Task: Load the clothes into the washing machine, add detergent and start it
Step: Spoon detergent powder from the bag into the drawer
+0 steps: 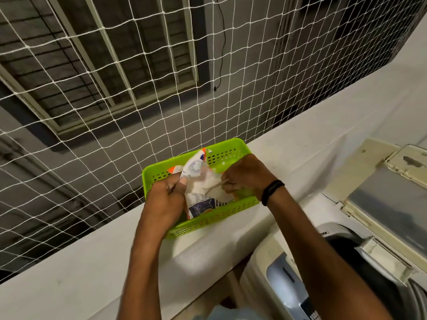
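A white detergent packet [196, 179] with orange and blue print stands in a green perforated basket [221, 215] on the white parapet ledge. My left hand [165, 199] grips the packet's left edge and holds its mouth apart. My right hand [246, 175] pinches the handle of a small pale spoon [216, 186] whose bowl dips into the white powder. The top-load washing machine [284, 280] sits at the lower right with its lid [388, 199] raised. Dark clothes [360, 266] fill its drum.
The white ledge [80, 269] runs from lower left to upper right. A white safety net [138, 88] rises just behind it, with a dark building wall and barred window beyond. A black band circles my right wrist [271, 191].
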